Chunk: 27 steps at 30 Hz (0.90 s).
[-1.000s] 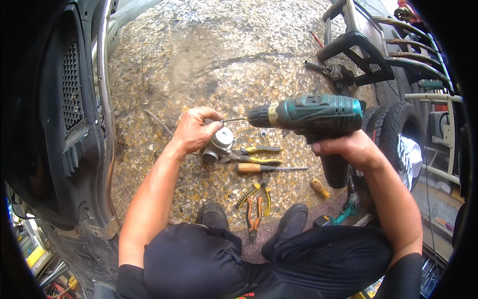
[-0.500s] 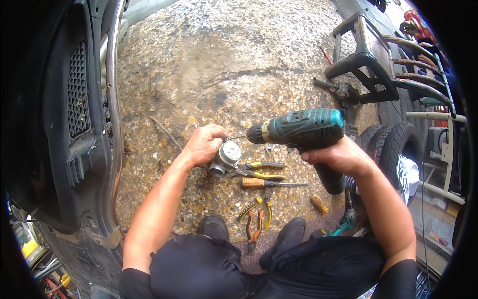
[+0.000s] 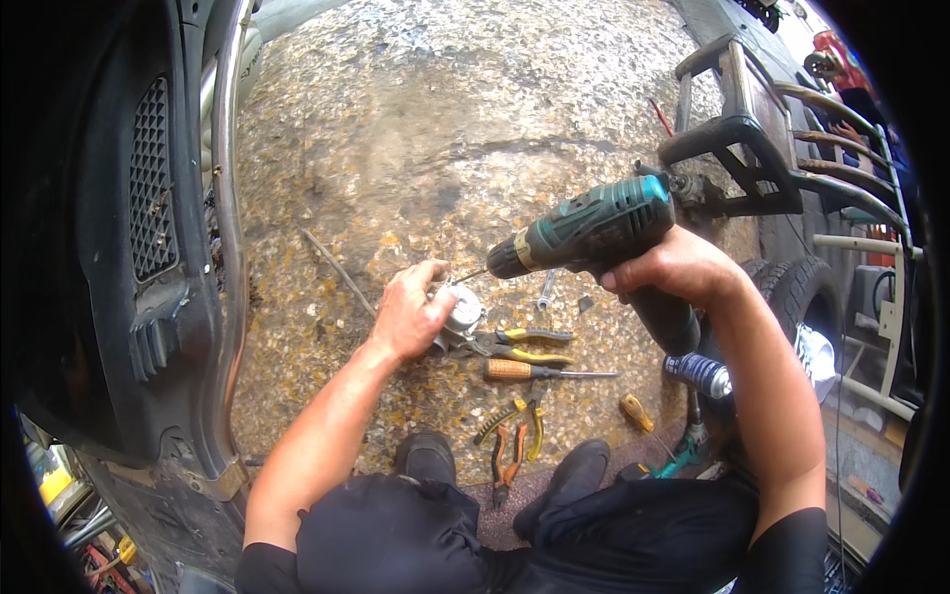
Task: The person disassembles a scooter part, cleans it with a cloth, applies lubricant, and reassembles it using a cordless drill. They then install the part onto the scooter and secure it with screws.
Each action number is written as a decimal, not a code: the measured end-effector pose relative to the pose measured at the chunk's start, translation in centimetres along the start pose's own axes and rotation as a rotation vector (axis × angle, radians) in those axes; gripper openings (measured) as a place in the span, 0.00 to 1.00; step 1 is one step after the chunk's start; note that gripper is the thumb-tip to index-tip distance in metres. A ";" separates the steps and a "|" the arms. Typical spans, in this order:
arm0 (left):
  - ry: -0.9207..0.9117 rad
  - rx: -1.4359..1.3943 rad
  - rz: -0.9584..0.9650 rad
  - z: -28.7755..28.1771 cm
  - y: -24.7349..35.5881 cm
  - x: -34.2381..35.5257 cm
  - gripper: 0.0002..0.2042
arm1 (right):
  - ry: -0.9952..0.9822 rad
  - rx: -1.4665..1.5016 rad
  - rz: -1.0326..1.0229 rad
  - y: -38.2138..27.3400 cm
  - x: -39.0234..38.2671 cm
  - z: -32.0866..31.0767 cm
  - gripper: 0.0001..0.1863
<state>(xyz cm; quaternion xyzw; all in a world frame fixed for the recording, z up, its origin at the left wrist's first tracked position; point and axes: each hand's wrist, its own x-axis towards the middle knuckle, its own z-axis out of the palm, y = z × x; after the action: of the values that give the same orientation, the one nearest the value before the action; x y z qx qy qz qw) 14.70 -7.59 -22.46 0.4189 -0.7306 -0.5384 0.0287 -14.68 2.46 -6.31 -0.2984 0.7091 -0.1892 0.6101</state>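
Crouching over a rough, flaky-looking floor (image 3: 396, 198) here, all mottled tan, cream, grey and rusty yellow, with a dark crack running across the far side and brighter light up top. On the left there's a big black vehicle panel (image 3: 183, 396), scuffed and dusty, with a diamond-mesh grille (image 3: 153, 188) and a dull metal tube (image 3: 227, 188) curving down its edge. Right side is more cluttered: a chunky black metal frame (image 3: 732, 153) and some ribbed black tyres (image 3: 809, 292). Right hand (image 3: 675, 269) has its fingers wrapped snugly round the handle of a teal and black cordless drill (image 3: 589, 230), worn plastic body, pale ring behind the dark chuck, thin bit angled down and left. Left hand (image 3: 408, 309) is closed, thumb and fingers, on a rounded grey metal part (image 3: 465, 313) sitting on the floor in front of the feet, bit tip right by it. Just beside that are yellow-and-black pliers (image 3: 529, 346), then a screwdriver (image 3: 510, 369) with a textured orange-brown grip and slim steel shaft. Nearer the shoes (image 3: 426, 455) lie orange-handled pliers (image 3: 509, 460), jaws toward me, and a stubby yellow-handled tool (image 3: 636, 410) sits off to the right.
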 end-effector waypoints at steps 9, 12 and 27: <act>0.047 0.149 -0.117 2.8 0.1 -1.2 0.35 | -0.176 -0.180 -0.075 -1.8 1.7 -1.2 0.28; 0.072 0.175 -0.119 3.4 -0.4 -1.3 0.37 | -0.178 -0.212 -0.038 -1.7 1.8 -1.1 0.28; 0.041 0.183 -0.115 3.5 0.2 -1.4 0.35 | -0.133 -0.218 -0.016 -2.7 2.4 -1.6 0.22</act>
<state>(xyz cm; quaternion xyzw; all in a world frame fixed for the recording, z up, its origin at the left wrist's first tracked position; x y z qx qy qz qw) 13.72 -3.99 -23.20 0.4720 -0.7508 -0.4614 -0.0254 -15.88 -1.33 -6.12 -0.3805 0.6812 -0.0957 0.6181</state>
